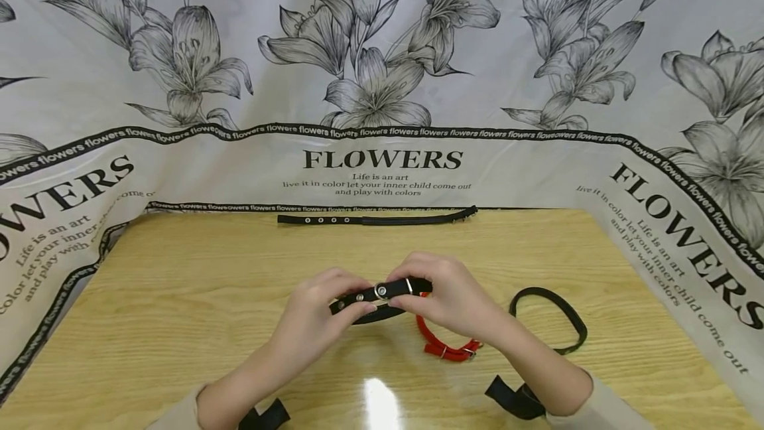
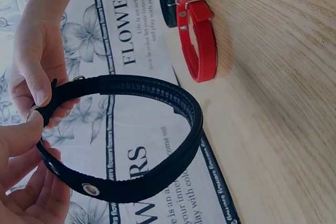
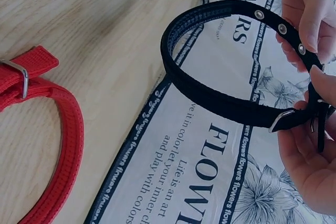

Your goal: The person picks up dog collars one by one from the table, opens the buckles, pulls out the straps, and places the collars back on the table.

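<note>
Both hands hold a black collar (image 1: 395, 289) bent into a loop above the table. My left hand (image 1: 316, 307) pinches its end with the metal eyelets. Near the buckle, my right hand (image 1: 444, 294) grips the other end between thumb and fingers. The two ends meet at a metal ring, seen between the hands in the head view. In the left wrist view the loop (image 2: 197, 124) hangs open, an eyelet showing on its lower band. A metal keeper loop (image 3: 282, 120) shows in the right wrist view; fingers partly hide the buckle.
A red collar (image 1: 434, 338), buckled into a loop, lies beyond the right forearm. To its right rests a dark looped collar (image 1: 575, 324), greenish in the left wrist view. A straight black collar (image 1: 412, 220) lies along the table's back edge, before the flower-printed cloth (image 1: 382, 164).
</note>
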Available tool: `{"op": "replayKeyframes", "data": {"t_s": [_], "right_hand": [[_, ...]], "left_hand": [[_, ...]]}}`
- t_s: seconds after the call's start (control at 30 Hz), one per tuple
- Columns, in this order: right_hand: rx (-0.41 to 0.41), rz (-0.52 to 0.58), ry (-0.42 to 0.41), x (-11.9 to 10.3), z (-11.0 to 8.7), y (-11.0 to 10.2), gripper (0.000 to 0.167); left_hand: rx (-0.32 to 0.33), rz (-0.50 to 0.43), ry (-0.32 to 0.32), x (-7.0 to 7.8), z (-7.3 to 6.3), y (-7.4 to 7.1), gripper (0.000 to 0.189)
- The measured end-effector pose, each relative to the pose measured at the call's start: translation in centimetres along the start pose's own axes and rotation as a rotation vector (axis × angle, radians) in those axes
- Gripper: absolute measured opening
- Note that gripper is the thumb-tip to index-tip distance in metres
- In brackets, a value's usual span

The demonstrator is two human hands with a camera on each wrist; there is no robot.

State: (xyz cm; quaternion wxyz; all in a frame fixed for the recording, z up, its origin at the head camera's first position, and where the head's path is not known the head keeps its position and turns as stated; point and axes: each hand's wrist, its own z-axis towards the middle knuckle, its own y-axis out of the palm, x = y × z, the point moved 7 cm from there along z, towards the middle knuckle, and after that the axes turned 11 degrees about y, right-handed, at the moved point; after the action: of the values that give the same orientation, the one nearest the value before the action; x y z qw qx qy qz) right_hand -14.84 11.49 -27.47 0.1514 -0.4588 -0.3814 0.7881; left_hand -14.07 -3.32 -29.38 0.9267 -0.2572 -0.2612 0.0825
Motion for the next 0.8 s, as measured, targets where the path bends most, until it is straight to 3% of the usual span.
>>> {"op": "replayKeyframes", "data": {"t_s": [0.6,0.8], "right_hand": [[0.032,0.043,-0.006,0.4,0.1,-0.4,0.018],[0.022,0.065,-0.012,0.4,0.3,0.0,0.016]], "left_hand": [[-0.033,-0.080,-0.073,-1.4,-0.4,-0.1,0.022],[-0.042,-0.079,-0.043,-1.4,0.0,0.1,0.022]]}}
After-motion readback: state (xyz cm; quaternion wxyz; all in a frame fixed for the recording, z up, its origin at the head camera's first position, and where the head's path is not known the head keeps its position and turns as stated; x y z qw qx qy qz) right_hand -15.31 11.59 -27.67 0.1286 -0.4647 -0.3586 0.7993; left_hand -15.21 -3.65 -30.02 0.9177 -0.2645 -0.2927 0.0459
